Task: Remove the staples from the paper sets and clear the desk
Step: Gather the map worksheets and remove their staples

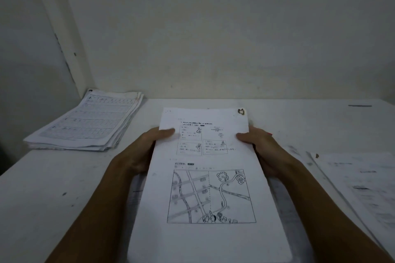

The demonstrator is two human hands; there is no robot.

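1. Fingers of both hands are curled under the long edges of a paper set (210,168), each thumb pressed flat on its top sheet; the left hand (141,151) and right hand (263,149) hold it from either side.
2. Beyond the right thumb, at the set's far corner, sits a torn, dark mark (241,111); whether a staple remains there I cannot tell.
3. Pulling sheets apart with a staple in place would likely rip that already damaged corner further.
4. With the grip only along the edges, loose pages could slide out toward the desk (53,188).
5. Far past the left fingers lies a paper stack (89,121); more sheets (359,179) lie just outside the right wrist and could get mixed in.
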